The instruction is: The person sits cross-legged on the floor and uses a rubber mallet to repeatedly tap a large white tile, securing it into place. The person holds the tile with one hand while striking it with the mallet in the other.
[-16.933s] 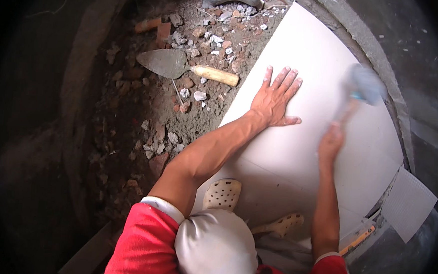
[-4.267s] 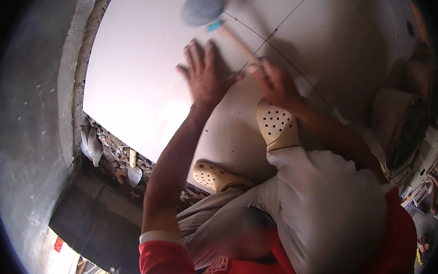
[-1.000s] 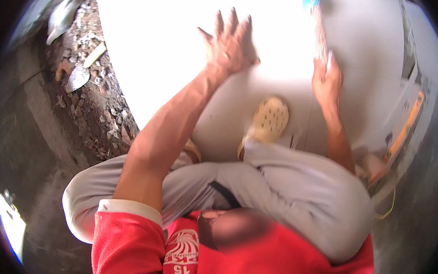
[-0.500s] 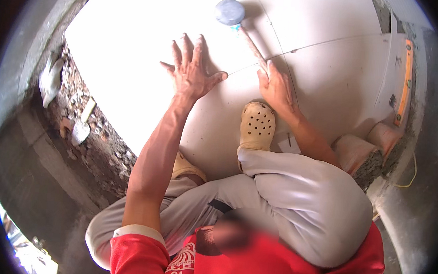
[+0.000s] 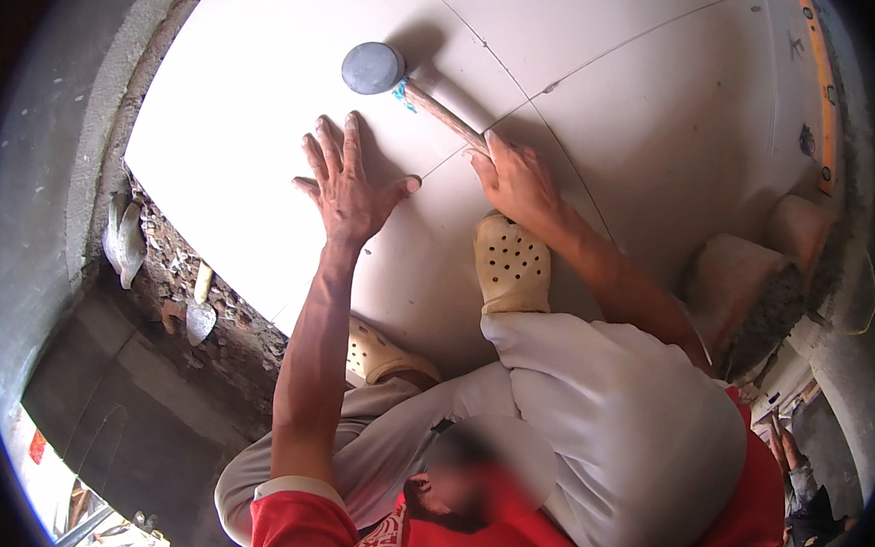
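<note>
My right hand (image 5: pixel 519 185) grips the wooden handle of a rubber mallet (image 5: pixel 373 68), whose round grey head is held over the pale floor tiles (image 5: pixel 428 258). A scrap of blue material is tied where handle meets head. My left hand (image 5: pixel 350 193) lies with fingers spread on a tile, just below the mallet's head. Thin joint lines between the tiles cross a little beyond my right hand. My feet, in cream clogs (image 5: pixel 511 265), rest on the tiles.
An orange spirit level (image 5: pixel 819 91) lies along the right edge. Two reddish clay pieces (image 5: pixel 732 292) sit nearer on that side. Along the left, a trowel (image 5: pixel 200 317) and a whitish bag-like thing (image 5: pixel 124 239) lie on rubble (image 5: pixel 163 257). Another person (image 5: pixel 804 507) shows at lower right.
The mallet's head has swung left, closer to above my left hand. My view has shifted, so the tiles, level and clay pieces sit differently. My left hand stays spread on the tile.
</note>
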Available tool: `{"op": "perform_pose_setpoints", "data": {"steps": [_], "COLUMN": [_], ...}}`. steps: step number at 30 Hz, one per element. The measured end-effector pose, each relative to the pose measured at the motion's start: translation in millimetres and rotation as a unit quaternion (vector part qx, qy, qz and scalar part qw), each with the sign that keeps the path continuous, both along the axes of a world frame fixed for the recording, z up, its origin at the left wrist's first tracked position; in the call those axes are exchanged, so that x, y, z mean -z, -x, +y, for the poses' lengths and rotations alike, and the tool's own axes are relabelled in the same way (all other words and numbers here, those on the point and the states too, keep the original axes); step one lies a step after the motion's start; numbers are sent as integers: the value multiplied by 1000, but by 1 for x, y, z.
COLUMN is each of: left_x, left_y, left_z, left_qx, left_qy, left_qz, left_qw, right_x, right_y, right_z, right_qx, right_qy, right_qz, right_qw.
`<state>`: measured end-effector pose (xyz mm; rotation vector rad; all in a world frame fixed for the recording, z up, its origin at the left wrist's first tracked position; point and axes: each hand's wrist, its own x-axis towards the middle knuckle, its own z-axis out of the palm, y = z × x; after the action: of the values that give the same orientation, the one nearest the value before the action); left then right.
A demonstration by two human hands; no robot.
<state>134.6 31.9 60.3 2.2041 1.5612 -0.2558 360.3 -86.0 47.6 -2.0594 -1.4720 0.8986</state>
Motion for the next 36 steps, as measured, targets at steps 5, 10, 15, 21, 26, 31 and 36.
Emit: {"op": "perform_pose_setpoints", "data": {"steps": [5,10,15,21,26,31,36], "left_x": [0,-6,-5,9,15,32,41], "left_y": [1,-17,-30,-52,-85,-112,-114], "left_z": [6,34,89,196,281,302,301], "left_qx": [23,50,120,243,294,275,251], "left_qy": [-25,-14,-36,-60,-91,-169,-207], "left_qz": [-7,26,1,-59,-56,-27,-36], "left_qw": [999,998,992,966,950,946,945], "right_x": [6,11,18,21,14,13,17], "right_y": [7,-1,-14,-17,-16,-16,-15], "right_z": [-6,-12,-17,-19,-19,-23,-28], "right_qx": [17,23,22,12,34,19,19], "right_qy": [-48,-74,-65,-33,12,-44,-52], "right_qz": [-8,10,-18,-25,-6,-41,-57], "right_qw": [999,997,997,999,999,998,997]}}
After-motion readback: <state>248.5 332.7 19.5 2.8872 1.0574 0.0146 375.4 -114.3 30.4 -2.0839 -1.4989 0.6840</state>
